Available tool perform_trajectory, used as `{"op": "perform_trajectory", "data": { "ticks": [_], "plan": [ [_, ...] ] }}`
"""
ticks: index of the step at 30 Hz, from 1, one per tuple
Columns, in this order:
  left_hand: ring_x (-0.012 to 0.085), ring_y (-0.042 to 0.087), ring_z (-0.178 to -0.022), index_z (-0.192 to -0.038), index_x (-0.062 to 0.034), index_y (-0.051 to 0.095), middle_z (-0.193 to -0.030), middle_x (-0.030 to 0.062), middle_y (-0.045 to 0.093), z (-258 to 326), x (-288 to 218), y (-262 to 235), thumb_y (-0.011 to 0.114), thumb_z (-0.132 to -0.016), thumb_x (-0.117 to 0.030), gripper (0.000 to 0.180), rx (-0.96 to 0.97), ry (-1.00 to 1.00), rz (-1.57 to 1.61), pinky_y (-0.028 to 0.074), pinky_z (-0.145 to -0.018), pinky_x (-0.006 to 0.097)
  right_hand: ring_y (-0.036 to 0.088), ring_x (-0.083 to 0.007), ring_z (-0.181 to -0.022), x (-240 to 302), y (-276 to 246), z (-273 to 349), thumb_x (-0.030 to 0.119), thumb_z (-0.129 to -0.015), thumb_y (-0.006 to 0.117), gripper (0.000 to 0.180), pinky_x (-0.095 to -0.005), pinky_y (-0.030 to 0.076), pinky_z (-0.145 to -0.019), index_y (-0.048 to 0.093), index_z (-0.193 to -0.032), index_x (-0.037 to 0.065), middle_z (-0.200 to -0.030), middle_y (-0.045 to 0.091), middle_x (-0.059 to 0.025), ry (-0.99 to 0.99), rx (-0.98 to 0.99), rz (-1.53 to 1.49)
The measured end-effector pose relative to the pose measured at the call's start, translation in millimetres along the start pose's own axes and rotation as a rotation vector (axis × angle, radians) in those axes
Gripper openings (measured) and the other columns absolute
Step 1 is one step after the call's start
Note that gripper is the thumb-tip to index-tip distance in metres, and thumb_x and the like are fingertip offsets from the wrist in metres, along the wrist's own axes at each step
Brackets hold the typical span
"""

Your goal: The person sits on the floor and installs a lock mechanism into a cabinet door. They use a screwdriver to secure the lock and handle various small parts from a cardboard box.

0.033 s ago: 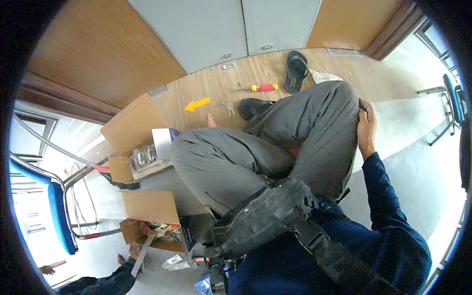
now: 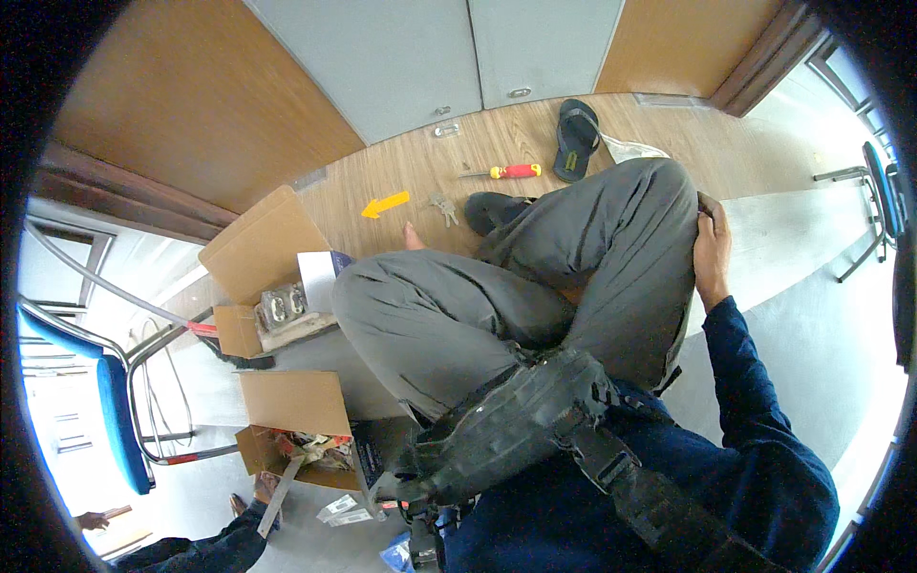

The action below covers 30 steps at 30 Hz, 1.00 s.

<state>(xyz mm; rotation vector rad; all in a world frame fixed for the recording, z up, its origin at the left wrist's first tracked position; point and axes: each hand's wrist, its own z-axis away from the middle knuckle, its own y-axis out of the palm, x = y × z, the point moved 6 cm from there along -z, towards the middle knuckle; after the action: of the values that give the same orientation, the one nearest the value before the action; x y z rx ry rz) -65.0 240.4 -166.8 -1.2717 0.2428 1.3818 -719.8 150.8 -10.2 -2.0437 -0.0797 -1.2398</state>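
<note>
Fingers of right hand: bent against outer side of grey trouser knee, touching; can't tell spread or grip. Left of fingers, nearest first: black sandal, slightly ahead; red-yellow screwdriver; keys; orange arrow; open cardboard box; second box, farther back.

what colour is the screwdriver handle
Red and yellow; the screwdriver handle shows best in the head view.

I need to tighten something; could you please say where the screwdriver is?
In the head view, the screwdriver lies on the floor at upper centre, left of the upper dark sandal, above and right of the keys.
</note>
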Motion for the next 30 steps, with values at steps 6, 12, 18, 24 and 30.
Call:
{"op": "perform_trajectory", "data": {
  "ticks": [6, 12, 18, 24, 30],
  "plan": [
    [0.0313, 0.058, -0.1, -0.111, -0.0002, 0.058, -0.107, 0.0171, 0.061, 3.4, -1.4, -11.1, 0.058, -0.089, -0.014, 0.026, -0.003, -0.008, -0.065, 0.046, -0.086, 0.036, 0.054, -0.0254, -0.113, -13.4, 9.6, 6.3, 0.008, -0.091, 0.041, 0.032, -0.0326, 0.038, -0.098, 0.057, -0.119, 0.003, -0.117, 0.06, -0.015, 0.033, -0.02, -0.074],
    [0.0312, 0.059, -0.097, -0.108, -0.0006, 0.059, -0.104, 0.0167, 0.062, 13.4, -3.3, -19.8, 0.059, -0.089, -0.015, 0.024, -0.008, -0.013, -0.123, 0.046, -0.083, 0.036, 0.053, -0.0255, -0.113, -22.9, 4.4, 4.5, 0.007, -0.09, 0.041, 0.032, -0.0331, 0.037, -0.099, 0.056, -0.119, 0.003, -0.118, 0.059, -0.0151, 0.062, 0.011, -0.097],
    [0.0312, 0.06, -0.094, -0.105, -0.0009, 0.06, -0.101, 0.0164, 0.063, 31.7, -1.6, -30.4, 0.059, -0.089, -0.016, 0.022, -0.012, -0.038, -0.169, 0.047, -0.081, 0.036, 0.056, -0.0237, -0.107, 16.2, -4.5, 1.4, 0.003, -0.088, 0.05, 0.026, -0.0336, 0.041, -0.094, 0.058, -0.113, 0.003, -0.11, 0.06, -0.014, -0.15, -0.154, 0.104],
    [0.0311, 0.061, -0.092, -0.102, -0.0013, 0.06, -0.098, 0.016, 0.064, 75.7, -36.5, -61.9, 0.059, -0.089, -0.017, 0.02, -0.038, 0.186, -0.299, 0.047, -0.079, 0.036, 0.062, -0.0234, -0.09, 110.7, 78.1, 16.3, 0.007, -0.087, 0.058, 0.013, -0.0312, 0.047, -0.08, 0.061, -0.098, 0.001, -0.093, 0.064, -0.0106, -0.268, 0.395, -0.204],
    [0.0239, 0.063, -0.073, -0.093, -0.002, 0.061, -0.082, 0.0109, 0.062, 79.9, -211.9, -92.1, 0.061, -0.087, -0.012, 0.012, -0.313, 0.681, -0.564, 0.048, -0.064, 0.033, 0.063, -0.0224, -0.088, 203.0, 166.2, 80.0, 0.004, -0.082, 0.062, 0.014, -0.0307, 0.047, -0.08, 0.064, -0.096, 0.002, -0.092, 0.066, -0.0114, -0.483, 1.005, -0.329]
  ]
}}
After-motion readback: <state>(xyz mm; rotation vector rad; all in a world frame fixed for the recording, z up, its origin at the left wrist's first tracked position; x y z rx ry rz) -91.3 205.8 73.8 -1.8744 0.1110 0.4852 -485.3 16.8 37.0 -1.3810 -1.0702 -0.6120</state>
